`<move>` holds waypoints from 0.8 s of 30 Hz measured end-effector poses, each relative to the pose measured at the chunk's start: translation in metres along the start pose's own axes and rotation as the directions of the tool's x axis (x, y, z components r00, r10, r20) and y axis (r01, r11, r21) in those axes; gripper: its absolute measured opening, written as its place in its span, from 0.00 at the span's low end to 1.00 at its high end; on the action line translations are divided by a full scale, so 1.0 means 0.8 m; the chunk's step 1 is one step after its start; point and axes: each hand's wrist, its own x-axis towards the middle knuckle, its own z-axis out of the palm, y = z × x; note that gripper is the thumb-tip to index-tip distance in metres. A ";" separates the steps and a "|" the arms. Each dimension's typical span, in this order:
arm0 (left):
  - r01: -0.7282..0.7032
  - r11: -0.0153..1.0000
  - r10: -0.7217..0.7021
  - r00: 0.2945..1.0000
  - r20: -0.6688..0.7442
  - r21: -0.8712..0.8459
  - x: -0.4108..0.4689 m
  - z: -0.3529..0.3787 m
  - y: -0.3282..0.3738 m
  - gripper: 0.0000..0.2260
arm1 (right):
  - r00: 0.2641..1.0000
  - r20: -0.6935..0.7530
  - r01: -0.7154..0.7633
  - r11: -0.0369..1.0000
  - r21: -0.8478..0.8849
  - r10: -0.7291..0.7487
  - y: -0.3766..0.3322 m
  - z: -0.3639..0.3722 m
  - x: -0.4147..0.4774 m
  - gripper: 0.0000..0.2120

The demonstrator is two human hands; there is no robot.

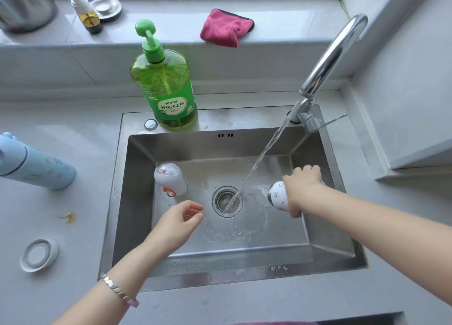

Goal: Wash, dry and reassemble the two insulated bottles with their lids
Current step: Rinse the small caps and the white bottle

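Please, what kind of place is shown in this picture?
Probably a home kitchen. A stainless steel sink with a running tap, a green pump bottle of dish soap on its rim, and a pink cloth on the ledge behind suggest it.

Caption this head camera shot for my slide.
Right hand holds a white bottle in the sink beside the running water, left hand empty, white lid nearby.

green soap bottle [168,89] on sink rim [220,119] | pink cloth [225,28] on ledge [171,26] | faucet [330,55] running
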 end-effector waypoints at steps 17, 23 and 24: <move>-0.014 1.000 0.014 1.000 0.008 0.022 0.008 -0.008 0.024 0.05 | 0.911 -0.324 0.396 -0.329 0.857 0.253 -0.078 0.033 0.005 0.35; -0.115 0.993 0.113 0.993 -0.045 -0.037 0.022 0.001 0.067 0.14 | 0.892 -0.349 0.442 -0.399 0.803 0.287 -0.077 0.030 0.012 0.36; -0.140 0.989 0.138 0.989 -0.050 -0.038 0.029 0.006 0.079 0.19 | 0.891 -0.357 0.446 -0.391 0.805 0.281 -0.075 0.031 0.012 0.37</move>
